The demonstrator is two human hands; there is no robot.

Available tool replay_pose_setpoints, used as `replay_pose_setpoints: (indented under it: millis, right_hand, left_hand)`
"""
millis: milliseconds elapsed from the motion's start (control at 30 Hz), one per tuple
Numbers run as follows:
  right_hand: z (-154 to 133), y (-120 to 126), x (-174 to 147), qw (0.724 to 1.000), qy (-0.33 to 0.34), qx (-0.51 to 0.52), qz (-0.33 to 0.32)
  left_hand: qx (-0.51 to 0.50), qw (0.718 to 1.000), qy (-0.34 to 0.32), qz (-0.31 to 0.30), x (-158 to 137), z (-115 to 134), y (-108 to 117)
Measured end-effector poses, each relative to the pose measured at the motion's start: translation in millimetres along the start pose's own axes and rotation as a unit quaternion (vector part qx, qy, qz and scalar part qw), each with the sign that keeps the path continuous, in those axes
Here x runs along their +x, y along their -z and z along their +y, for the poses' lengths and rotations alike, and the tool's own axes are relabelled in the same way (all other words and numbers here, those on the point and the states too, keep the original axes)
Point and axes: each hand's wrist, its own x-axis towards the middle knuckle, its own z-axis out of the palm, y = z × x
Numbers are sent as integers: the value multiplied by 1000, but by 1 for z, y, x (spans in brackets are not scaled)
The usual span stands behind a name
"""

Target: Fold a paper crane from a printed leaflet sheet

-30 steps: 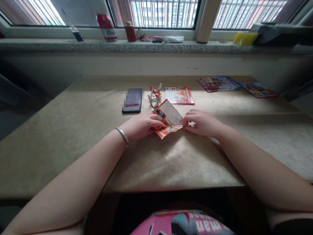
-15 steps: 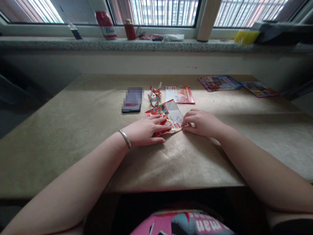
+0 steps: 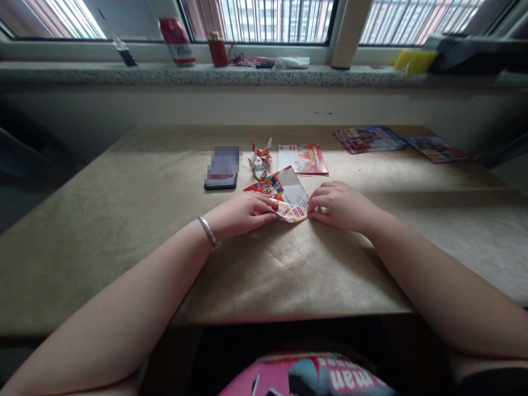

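Note:
A printed sheet of paper (image 3: 293,192), red, orange and white, lies partly folded on the table in front of me. My left hand (image 3: 251,212), with a silver bangle at the wrist, grips its near left edge between thumb and fingers. At the right corner, my right hand (image 3: 340,206) pinches the paper with thumb and fingertips. Just behind the sheet stands a folded paper figure (image 3: 260,159) with pointed tips. The part of the sheet under my left fingers is hidden.
A phone (image 3: 223,168) lies to the left. Behind are a stack of red leaflets (image 3: 305,159) and, farther right, colourful booklets (image 3: 371,139). On the windowsill (image 3: 247,77) stand a leaning can (image 3: 177,41), a red lighter-like object (image 3: 217,49) and a yellow item (image 3: 416,61).
My left hand has drawn back from lying flat on the paper and now grips its near edge, which has lifted slightly. The right hand stays at the corner.

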Motion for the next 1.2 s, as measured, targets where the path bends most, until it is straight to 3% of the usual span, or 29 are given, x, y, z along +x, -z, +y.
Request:
replay_pose_setpoints:
  millis: [167,333,667,933,1067,1200]
  right_hand:
    - [-6,-2,0,999,10,30,10]
    - [-13,-3,1,998,-38,47,11]
    - [-15,-15,4,997,-36,26,59]
    - [-12,-24,10,996,-7,51,79]
    - [-11,-28,10,994,-7,59,90]
    - [-10,-29,11,994,-10,68,90]
  left_hand:
    - [-4,992,113,60,5,1,-7]
    - [100,978,151,104,12,3,-15]
    - [62,961,228,143,13,-2,-15]
    - [89,959,222,149,12,-3,-15]
    - [147,960,152,181,7,-3,-17]
    - [225,962,100,122,-1,6,-12]
